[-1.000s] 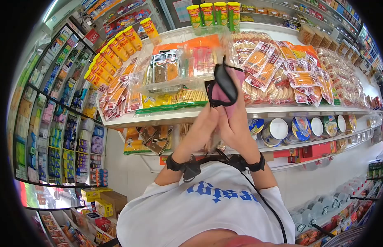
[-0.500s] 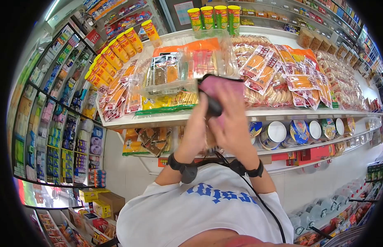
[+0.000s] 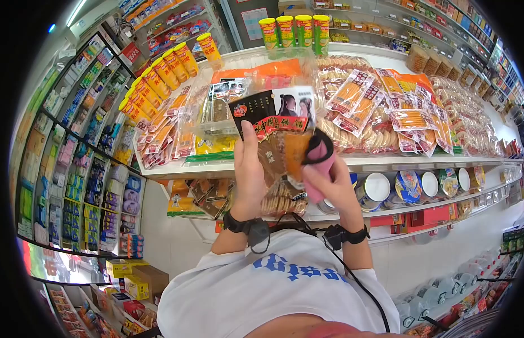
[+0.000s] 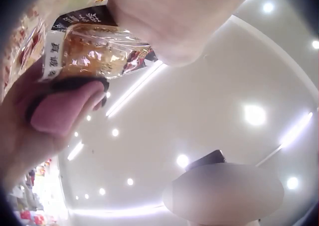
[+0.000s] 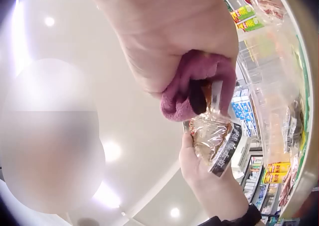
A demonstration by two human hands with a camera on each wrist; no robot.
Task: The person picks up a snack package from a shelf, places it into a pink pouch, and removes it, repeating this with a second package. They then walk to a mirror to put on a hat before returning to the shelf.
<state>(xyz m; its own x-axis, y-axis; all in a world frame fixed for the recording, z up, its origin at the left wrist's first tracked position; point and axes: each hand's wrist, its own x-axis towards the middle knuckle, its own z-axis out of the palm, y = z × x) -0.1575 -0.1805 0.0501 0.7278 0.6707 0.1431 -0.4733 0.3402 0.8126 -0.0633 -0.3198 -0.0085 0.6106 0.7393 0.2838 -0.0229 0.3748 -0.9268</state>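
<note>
In the head view my left hand (image 3: 250,174) pinches a snack packet (image 3: 293,149) by its left side. Its label is black, white and red, and orange-brown food shows through a clear window. My right hand (image 3: 336,188) grips a pink cloth (image 3: 318,179) with black edging against the packet's right edge. The left wrist view shows the cloth (image 4: 65,109) folded next to the clear window of the packet (image 4: 94,51). In the right wrist view the cloth (image 5: 194,71) bunches under my right hand and wraps the packet's edge; left-hand fingers (image 5: 187,141) hold the other side.
A clear plastic tray (image 3: 217,128) of packets lies on the counter behind my hands. Bagged round biscuits (image 3: 380,132) and orange snack packs (image 3: 411,107) lie to the right. Yellow cans (image 3: 160,73) line the back left. Tubs (image 3: 376,187) stand on the shelf below.
The cloth, earlier held up between both hands over the packet, is now lower at the right. The packet's printed face has come into view, and my hands have moved apart.
</note>
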